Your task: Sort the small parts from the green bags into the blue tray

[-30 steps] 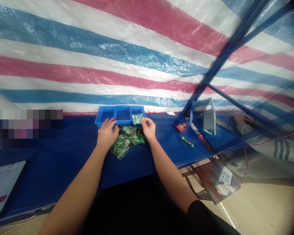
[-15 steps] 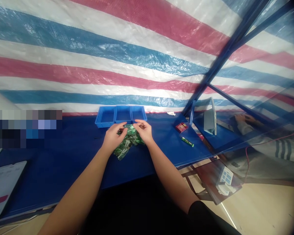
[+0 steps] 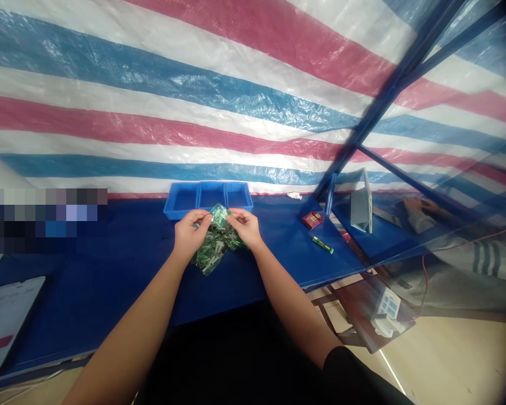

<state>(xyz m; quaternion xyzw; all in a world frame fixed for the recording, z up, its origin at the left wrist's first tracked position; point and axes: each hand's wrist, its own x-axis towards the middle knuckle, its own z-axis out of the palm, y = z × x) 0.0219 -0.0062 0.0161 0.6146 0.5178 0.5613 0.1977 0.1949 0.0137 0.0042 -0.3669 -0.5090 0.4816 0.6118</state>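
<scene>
The left hand [image 3: 188, 234] and the right hand [image 3: 246, 227] were raised a little above the blue table [image 3: 109, 270], close to each other, with the fingertips turned inward. Between them they held one small green packet [image 3: 218, 215]. The left hand pinched its left edge with thumb and forefinger, and the right hand pinched its right edge in the same way. The other fingers of both hands were loosely curled. The packet was lifted off the table and looked crumpled; what was inside it was too small to tell.

Just under the hands, and a little nearer to the person, a pile of packets [image 3: 211, 254] of the same green colour lay on the table. Whether the left hand touched this pile, I could not tell.

Directly beyond the fingertips stood a blue tray [image 3: 181, 209] with three compartments side by side. To the right of the right hand, well apart, lay a red box [image 3: 312, 219], and a green marker [image 3: 322, 244] lay near it. Far to the left of the left hand, at the near edge of the table, lay a white device [image 3: 4, 320] with a screen. Further to the right, behind a blue frame [image 3: 379, 107], another person's hand [image 3: 413, 203] rested on a neighbouring table. A striped tarp [image 3: 194, 84] hung behind everything.
</scene>
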